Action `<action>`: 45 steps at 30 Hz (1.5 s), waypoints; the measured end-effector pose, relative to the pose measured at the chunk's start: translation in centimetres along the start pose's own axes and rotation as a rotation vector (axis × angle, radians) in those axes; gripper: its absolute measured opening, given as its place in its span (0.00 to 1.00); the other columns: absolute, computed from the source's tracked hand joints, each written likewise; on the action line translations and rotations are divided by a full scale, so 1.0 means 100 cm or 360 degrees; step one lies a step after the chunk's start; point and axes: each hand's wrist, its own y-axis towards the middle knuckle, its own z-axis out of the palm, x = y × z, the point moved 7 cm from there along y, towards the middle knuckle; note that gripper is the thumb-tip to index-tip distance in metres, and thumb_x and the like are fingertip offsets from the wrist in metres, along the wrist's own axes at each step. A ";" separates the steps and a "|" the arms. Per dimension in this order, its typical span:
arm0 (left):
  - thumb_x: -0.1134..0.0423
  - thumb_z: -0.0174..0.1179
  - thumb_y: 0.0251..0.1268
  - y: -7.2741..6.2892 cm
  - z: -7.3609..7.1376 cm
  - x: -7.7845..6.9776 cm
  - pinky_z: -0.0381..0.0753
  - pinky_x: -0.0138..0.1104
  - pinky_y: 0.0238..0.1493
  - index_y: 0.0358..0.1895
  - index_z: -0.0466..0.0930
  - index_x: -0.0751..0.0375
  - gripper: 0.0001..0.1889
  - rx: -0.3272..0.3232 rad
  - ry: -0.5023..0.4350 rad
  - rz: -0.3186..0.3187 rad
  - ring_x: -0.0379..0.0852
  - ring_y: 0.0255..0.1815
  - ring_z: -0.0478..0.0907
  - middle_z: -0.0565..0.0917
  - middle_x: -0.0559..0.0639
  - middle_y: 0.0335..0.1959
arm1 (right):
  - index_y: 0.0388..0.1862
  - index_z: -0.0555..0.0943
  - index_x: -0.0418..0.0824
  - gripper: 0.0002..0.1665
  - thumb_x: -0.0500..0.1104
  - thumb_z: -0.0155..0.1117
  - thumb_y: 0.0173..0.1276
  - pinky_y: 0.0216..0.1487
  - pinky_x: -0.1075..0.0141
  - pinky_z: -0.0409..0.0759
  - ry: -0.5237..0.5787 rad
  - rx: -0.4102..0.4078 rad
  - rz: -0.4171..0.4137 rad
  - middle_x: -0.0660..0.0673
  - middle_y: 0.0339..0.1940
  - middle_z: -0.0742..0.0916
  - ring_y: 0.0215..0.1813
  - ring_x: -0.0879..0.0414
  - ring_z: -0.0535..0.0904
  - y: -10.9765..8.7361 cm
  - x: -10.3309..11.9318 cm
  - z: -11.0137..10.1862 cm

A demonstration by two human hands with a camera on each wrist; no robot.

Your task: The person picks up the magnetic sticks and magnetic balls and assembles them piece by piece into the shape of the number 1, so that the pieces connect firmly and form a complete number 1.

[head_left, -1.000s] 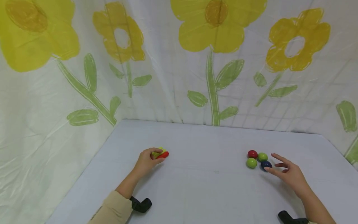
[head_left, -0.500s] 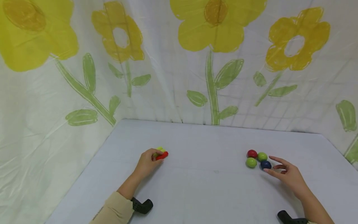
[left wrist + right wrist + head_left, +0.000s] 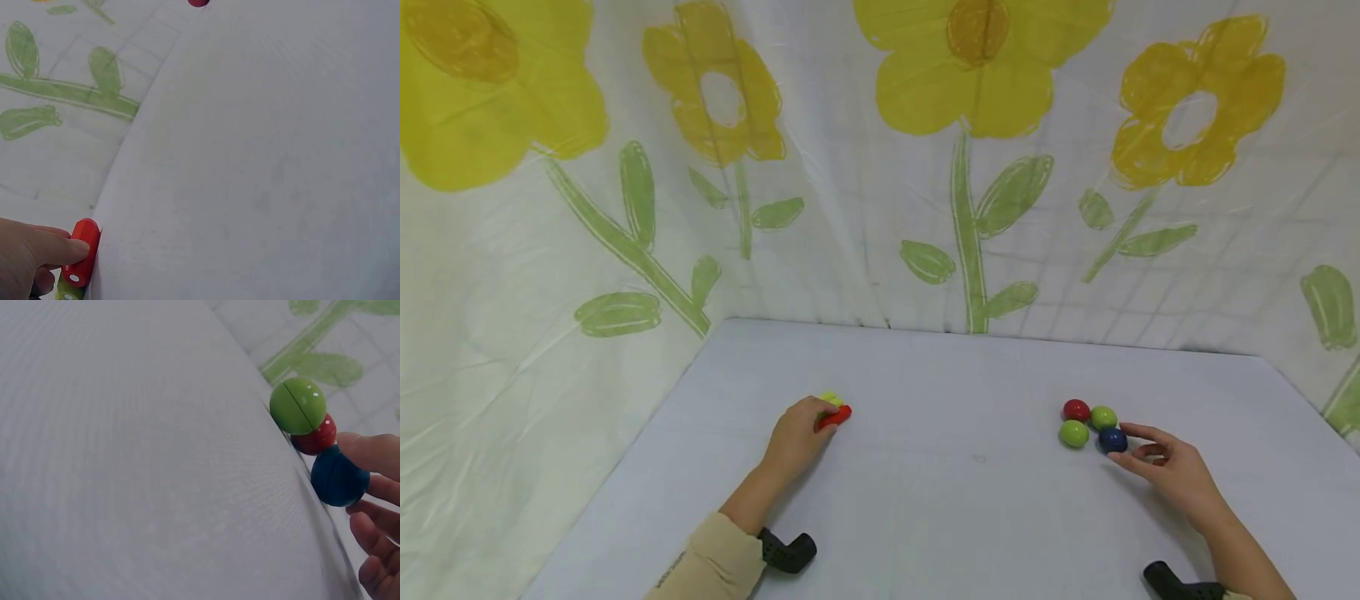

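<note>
My left hand (image 3: 797, 435) pinches a short red rod (image 3: 837, 417) between thumb and fingers, at the left of the table. In the left wrist view the thumb lies on the red rod (image 3: 81, 253), which has a white spot at its end. A yellow-green rod (image 3: 830, 399) lies just beside it, partly hidden by the hand. At the right, my right hand (image 3: 1176, 475) has thumb and fingers round a dark blue ball (image 3: 1113, 440). In the right wrist view the thumb is at one side of the blue ball (image 3: 339, 478) and fingers are at the other.
A red ball (image 3: 1077, 410) and two green balls, one nearer (image 3: 1074, 433) and one farther (image 3: 1103, 417), sit close against the blue ball. A white table (image 3: 925, 517) meets a flower-printed curtain (image 3: 850, 250) at the back. Black wrist mounts (image 3: 788, 553) stick out from both wrists.
The right thumb and index finger have closed in on the blue ball. The left fingers have drawn tighter on the red rod. The balls have stayed in place.
</note>
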 end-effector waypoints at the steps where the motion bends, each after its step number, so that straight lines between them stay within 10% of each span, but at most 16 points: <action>1: 0.71 0.65 0.53 0.000 0.000 -0.002 0.78 0.44 0.48 0.42 0.83 0.65 0.12 0.0002 0.0011 0.0004 0.53 0.46 0.79 0.83 0.57 0.43 | 0.64 0.68 0.35 0.41 0.57 0.66 0.59 0.32 0.73 0.73 0.0000 -0.0008 -0.0006 0.39 0.43 0.81 0.34 0.74 0.70 0.000 0.000 0.000; 45: 0.68 0.68 0.49 0.007 0.003 -0.024 0.78 0.37 0.36 0.35 0.82 0.66 0.09 0.0088 0.0390 0.0057 0.46 0.30 0.76 0.82 0.54 0.31 | 0.58 0.73 0.31 0.33 0.54 0.63 0.63 0.28 0.72 0.68 -0.0035 -0.0098 -0.0069 0.38 0.41 0.83 0.31 0.70 0.69 0.005 -0.001 0.002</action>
